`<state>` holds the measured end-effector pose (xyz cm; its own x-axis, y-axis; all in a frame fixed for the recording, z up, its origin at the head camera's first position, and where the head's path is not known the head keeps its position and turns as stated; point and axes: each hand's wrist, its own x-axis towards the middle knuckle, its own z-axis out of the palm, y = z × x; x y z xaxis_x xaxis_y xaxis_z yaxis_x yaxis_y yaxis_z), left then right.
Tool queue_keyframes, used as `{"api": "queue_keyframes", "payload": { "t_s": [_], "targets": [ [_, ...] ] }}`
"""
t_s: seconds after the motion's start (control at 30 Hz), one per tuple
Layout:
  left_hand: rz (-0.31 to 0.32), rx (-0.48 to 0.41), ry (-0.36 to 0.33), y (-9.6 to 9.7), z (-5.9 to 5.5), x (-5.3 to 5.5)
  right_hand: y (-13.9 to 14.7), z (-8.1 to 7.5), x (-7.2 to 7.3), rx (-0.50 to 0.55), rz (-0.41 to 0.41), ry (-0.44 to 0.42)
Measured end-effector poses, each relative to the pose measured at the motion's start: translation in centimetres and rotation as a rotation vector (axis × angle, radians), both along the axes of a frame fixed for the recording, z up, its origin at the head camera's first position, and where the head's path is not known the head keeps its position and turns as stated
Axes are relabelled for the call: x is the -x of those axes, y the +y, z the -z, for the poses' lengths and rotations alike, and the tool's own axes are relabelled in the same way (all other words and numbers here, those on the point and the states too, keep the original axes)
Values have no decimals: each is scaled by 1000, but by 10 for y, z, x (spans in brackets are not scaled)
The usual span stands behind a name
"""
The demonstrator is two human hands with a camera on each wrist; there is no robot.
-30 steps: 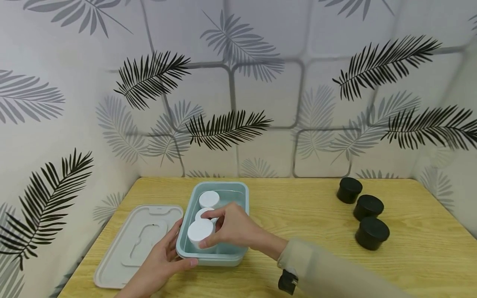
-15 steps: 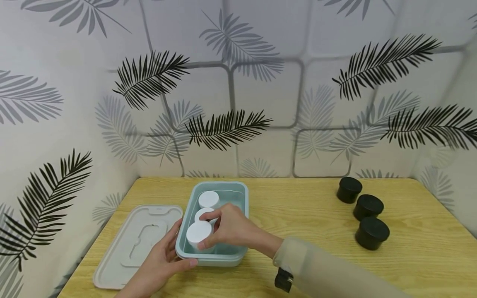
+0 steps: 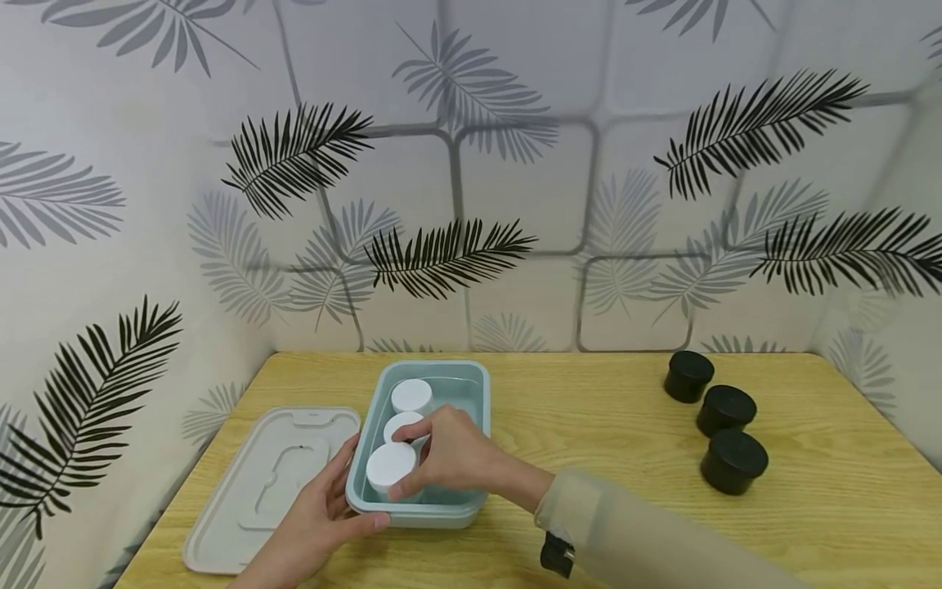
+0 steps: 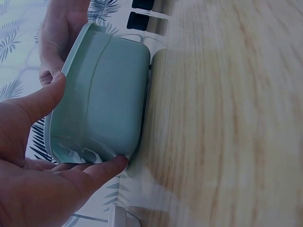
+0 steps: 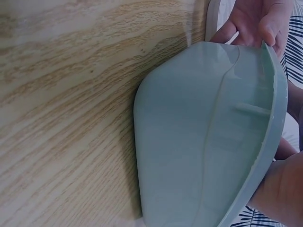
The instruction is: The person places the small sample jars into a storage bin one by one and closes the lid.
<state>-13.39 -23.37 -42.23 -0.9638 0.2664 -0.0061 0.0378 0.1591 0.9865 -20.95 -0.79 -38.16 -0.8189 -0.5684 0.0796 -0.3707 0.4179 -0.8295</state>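
A light blue-green plastic box [image 3: 427,517] sits on the table, with white round tubs in a row along its left side. My left hand [image 3: 316,511] grips the box at its near left corner, thumb on the front wall and fingers along the left side. Inside the box, my right hand [image 3: 459,454] holds the nearest white tub [image 3: 390,465] between thumb and fingers. Just behind that one, the middle tub [image 3: 400,423] is partly covered by the index finger. The farthest tub [image 3: 412,394] stands free of the hand. Both wrist views show mostly the outer walls of the box [image 4: 113,90].
A pale grey lid [image 3: 221,523] lies flat on the table left of the box, partly behind my left hand. Three black round lidded tubs [image 3: 733,460] stand in a slanting row at the right. The wooden table [image 3: 589,425] ends at a leaf-patterned wall [image 3: 515,303].
The nearest white tub and my right hand have shifted slightly left and toward me within the box. My left hand keeps its grip on the corner.
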Motion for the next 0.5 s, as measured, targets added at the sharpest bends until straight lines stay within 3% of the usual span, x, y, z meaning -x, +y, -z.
{"api": "queue_keyframes", "payload": {
  "t_s": [0.27,0.5],
  "targets": [
    [-8,-7,-6,0,0,0,-1,2,1,-3,-49,47],
    [-2,1,15,0,0,0,-1,3,0,-25,-44,76]
  ]
}}
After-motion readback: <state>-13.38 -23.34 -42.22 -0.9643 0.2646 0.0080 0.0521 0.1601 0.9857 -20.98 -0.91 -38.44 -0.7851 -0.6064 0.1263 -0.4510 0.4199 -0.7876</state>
